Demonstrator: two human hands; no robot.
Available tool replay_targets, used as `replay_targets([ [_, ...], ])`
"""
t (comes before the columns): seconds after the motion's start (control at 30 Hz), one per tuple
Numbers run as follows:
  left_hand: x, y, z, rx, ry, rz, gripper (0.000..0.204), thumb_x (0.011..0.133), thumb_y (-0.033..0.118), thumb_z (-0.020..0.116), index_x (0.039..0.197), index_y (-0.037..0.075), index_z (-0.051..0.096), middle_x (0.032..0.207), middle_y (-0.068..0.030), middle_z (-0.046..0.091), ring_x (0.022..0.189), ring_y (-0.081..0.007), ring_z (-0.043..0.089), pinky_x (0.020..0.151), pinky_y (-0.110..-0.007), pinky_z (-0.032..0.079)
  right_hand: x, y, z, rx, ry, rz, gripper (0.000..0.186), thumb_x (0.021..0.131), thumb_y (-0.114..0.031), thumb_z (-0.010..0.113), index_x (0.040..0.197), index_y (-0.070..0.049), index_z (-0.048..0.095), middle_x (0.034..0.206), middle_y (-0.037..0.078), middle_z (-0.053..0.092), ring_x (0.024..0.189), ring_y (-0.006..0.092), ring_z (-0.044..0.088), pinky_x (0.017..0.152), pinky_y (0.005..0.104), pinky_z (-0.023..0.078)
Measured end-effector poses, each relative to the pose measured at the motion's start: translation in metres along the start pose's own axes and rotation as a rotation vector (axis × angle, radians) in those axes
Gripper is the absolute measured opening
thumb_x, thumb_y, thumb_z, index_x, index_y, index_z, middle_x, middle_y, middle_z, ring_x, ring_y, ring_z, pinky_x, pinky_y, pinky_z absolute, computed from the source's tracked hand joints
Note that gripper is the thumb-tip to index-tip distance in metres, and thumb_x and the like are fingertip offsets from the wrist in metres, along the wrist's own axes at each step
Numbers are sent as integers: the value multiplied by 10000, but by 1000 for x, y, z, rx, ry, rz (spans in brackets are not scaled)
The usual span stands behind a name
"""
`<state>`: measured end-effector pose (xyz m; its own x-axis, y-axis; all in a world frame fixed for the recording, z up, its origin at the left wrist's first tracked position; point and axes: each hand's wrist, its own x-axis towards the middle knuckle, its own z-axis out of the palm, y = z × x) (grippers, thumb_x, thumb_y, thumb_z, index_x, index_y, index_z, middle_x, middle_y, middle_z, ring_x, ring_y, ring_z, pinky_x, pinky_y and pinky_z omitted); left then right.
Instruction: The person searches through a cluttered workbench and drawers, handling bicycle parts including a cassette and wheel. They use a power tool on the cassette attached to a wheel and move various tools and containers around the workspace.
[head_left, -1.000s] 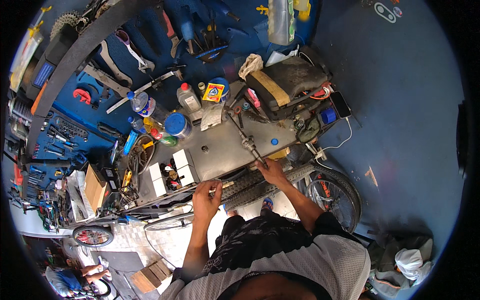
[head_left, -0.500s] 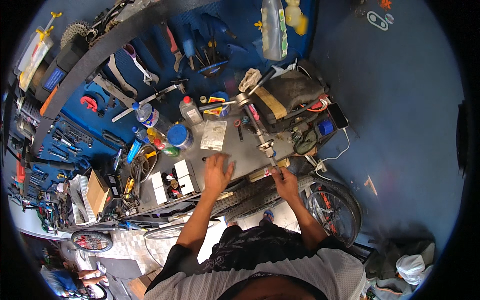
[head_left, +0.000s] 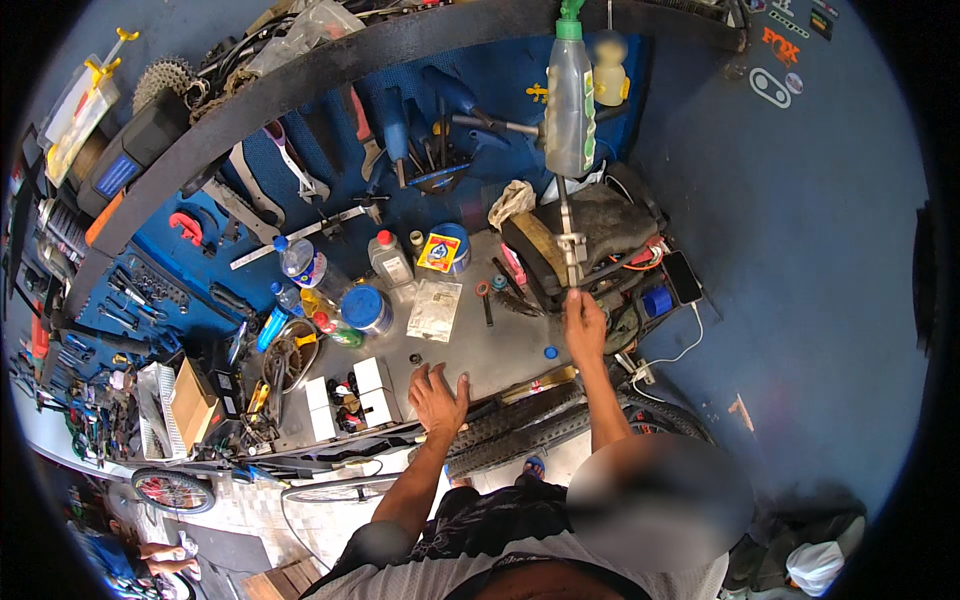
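Note:
My right hand (head_left: 585, 325) grips the lower end of a long metal T-handled tool (head_left: 571, 248), which rises away from me toward the tool wall. A clear spray bottle hides part of its upper end. My left hand (head_left: 437, 402) rests at the front edge of the workbench (head_left: 510, 345), fingers apart and holding nothing. Just beyond its fingertips lies a small dark ring-shaped part (head_left: 415, 358). A blue cap (head_left: 550, 352) sits on the bench left of my right hand. Farther back are a clear plastic packet (head_left: 435, 310) and a small tool with a red ring (head_left: 484, 300).
A dark bicycle saddle-like shape (head_left: 610, 215) and a phone (head_left: 683, 277) on a white cable are at right. Bottles and a blue-lidded tub (head_left: 366, 310) stand centre-left, near white boxes (head_left: 375, 390). Above hangs the spray bottle (head_left: 570, 110). Tyres (head_left: 530, 425) are below the bench edge.
My right hand has moved up and farther over the bench, carrying the T-handled tool away from me and tilting it toward the wall. My left hand has settled lower, at the bench edge.

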<state>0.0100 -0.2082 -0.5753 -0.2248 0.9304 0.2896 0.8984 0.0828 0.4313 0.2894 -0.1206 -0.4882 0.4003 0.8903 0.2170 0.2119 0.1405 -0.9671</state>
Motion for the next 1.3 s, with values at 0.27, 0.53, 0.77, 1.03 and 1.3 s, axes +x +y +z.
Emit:
replay_targets([
  [0.27,2,1,2,104,-14,50,517,954,390,684,1379,117,574,1440,-194,494,1444,-389,395,1180,-552,291,83,-34,71,296,-37,52,480,1119,-448,543,859,-50,604,624,-46,458,532,46,419,474,259,312],
  [0.53,6,4,0,96,-24,63,499,930,314,671,1373,114,560,1438,-194,493,1445,-395,400,1159,-560,320,142,-19,122,362,-2,-94,486,1111,-495,541,823,-104,564,576,-55,434,439,43,378,388,249,277],
  [0.77,4,4,0,85,-83,36,501,926,299,674,1379,120,557,1457,-185,480,1457,-389,386,1159,-563,319,177,12,143,370,-53,-75,494,1116,-455,547,850,-44,614,631,-35,484,552,66,435,504,304,350],
  [1.03,2,0,-1,88,-91,24,491,930,294,666,1379,128,560,1467,-183,478,1456,-394,389,1152,-564,338,202,27,189,341,-188,-97,444,1151,-460,440,1041,-60,597,623,-4,495,504,94,489,487,271,430],
  [1.3,5,5,-1,69,-84,54,472,930,287,666,1364,126,568,1457,-182,490,1448,-394,399,1135,-560,356,250,52,201,-18,-147,-97,543,1135,-511,416,1238,-34,656,926,127,714,863,244,719,809,387,549],
])
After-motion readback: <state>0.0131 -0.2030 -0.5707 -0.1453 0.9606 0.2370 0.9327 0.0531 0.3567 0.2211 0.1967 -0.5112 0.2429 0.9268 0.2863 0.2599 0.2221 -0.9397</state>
